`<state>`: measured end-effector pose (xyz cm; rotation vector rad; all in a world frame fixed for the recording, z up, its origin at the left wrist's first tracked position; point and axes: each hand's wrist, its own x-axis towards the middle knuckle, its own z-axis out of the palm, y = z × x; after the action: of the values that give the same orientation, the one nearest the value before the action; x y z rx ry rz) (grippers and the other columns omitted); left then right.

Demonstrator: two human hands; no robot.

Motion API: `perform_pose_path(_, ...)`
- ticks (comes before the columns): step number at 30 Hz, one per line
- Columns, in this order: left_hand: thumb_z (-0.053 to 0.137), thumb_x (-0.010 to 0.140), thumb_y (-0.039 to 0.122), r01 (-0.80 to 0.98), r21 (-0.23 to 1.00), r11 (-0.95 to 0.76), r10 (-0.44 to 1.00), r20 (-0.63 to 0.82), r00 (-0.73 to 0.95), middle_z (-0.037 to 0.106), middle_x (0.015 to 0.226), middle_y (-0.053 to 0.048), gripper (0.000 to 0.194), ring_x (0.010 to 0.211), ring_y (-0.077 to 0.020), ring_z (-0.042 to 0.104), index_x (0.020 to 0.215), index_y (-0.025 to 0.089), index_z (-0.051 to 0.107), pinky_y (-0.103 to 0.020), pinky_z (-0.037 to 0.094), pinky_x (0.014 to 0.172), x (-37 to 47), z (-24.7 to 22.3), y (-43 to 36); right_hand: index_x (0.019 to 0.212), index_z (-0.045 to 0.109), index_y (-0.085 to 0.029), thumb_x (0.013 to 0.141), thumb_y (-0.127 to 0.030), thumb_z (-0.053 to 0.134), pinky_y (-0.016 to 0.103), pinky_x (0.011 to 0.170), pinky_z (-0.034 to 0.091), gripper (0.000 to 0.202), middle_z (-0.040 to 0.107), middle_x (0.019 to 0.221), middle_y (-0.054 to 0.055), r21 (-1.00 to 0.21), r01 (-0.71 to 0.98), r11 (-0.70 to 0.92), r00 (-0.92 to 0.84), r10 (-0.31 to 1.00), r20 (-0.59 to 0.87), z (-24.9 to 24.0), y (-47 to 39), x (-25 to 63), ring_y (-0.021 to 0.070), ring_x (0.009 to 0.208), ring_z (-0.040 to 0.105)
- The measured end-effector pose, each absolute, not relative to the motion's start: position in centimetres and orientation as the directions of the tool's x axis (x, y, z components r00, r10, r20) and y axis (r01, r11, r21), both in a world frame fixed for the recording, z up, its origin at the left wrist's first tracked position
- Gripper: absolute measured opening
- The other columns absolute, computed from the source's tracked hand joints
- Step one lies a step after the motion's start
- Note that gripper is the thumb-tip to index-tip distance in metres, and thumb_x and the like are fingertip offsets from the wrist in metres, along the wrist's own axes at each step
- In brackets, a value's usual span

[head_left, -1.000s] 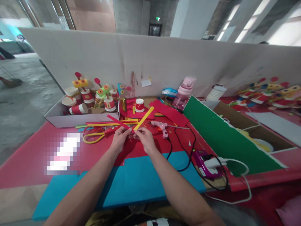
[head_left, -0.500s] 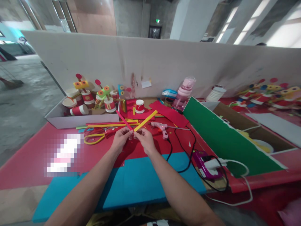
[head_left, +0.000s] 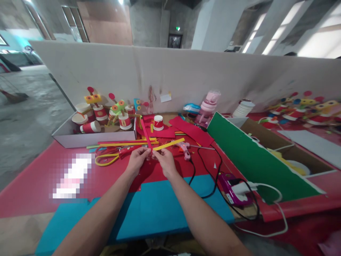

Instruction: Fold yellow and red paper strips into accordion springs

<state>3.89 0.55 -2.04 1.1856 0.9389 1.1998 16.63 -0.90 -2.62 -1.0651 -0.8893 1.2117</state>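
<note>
My left hand (head_left: 139,160) pinches the near end of a red paper strip (head_left: 145,131), which points away from me and slightly left. In my right hand (head_left: 164,160) the fingers are closed on a yellow paper strip (head_left: 170,143) that slants to the right. The two strips meet at my fingertips, where the exact join is hidden. Just right of the hands lies a pink glue gun (head_left: 185,149). To the left rest yellow-and-red handled scissors (head_left: 108,159) and several loose paper strips (head_left: 119,144).
A white box (head_left: 96,139) holds paper-cup figures at the left. One red-and-white cup (head_left: 158,123) stands behind my hands. A green-sided box (head_left: 255,160), a purple power strip (head_left: 234,190) and cables lie right. A blue board (head_left: 154,209) covers the front edge.
The red strip has swung more upright, and the yellow strip has tipped lower towards the right, widening the angle between them. Both hands remain in nearly the same place.
</note>
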Motion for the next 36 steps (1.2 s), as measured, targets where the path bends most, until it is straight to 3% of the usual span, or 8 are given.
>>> perform_pose_path(3,0.067,0.076,0.043,-0.214,0.976,-0.044,0.983,0.08,0.165,0.058,0.059,0.0,0.028,0.054,-0.0103,0.05,0.072,0.015,0.063,-0.023,0.04,0.057,4.0,-2.0,0.4,0.076,0.066,-0.016,0.063,-0.037,0.073,0.027,0.063,0.05,0.025,0.066,0.064,0.0,-0.948,-0.315,0.051,0.177,0.984,-0.005,-2.7,-0.8,16.6,0.0143,0.06,0.061)
perform_pose_path(12,0.075,0.067,0.038,-0.163,0.986,-0.042,0.986,0.067,0.152,0.058,0.058,0.0,0.027,0.054,-0.0114,0.051,0.067,0.015,0.061,-0.023,0.039,0.056,4.0,-1.9,0.4,0.072,0.067,-0.015,0.062,-0.039,0.073,0.028,0.064,0.049,0.027,0.066,0.062,0.001,-0.939,-0.344,-0.017,0.113,0.992,-0.06,-2.6,-0.9,16.5,0.0139,0.059,0.06)
perform_pose_path(22,0.07,0.073,0.039,-0.148,0.987,-0.067,0.986,0.088,0.143,0.061,0.063,-0.001,0.024,0.057,-0.0122,0.052,0.074,0.015,0.064,-0.023,0.04,0.058,4.0,-1.9,0.2,0.065,0.059,-0.018,0.067,-0.038,0.069,0.026,0.06,0.046,0.022,0.063,0.058,-0.001,-0.94,-0.338,0.047,0.254,0.966,-0.043,-2.0,-1.5,15.7,0.0138,0.058,0.058)
perform_pose_path(28,0.071,0.072,0.036,-0.14,0.989,-0.054,0.99,0.071,0.119,0.06,0.062,0.0,0.02,0.057,-0.0114,0.051,0.073,0.016,0.066,-0.022,0.04,0.058,4.0,-1.9,0.2,0.073,0.063,-0.02,0.073,-0.039,0.065,0.026,0.063,0.048,0.019,0.069,0.07,0.002,-0.952,-0.302,0.056,0.278,0.96,-0.032,-2.0,-2.3,15.1,0.0165,0.066,0.063)
perform_pose_path(36,0.069,0.074,0.036,-0.106,0.99,-0.095,0.99,0.105,0.097,0.06,0.063,0.0,0.021,0.059,-0.0118,0.051,0.073,0.016,0.064,-0.023,0.04,0.059,4.0,-2.0,0.2,0.071,0.063,-0.019,0.073,-0.038,0.066,0.026,0.061,0.047,0.02,0.068,0.066,0.002,-0.954,-0.292,0.061,0.286,0.958,-0.026,-2.2,-1.9,15.0,0.0165,0.064,0.062)
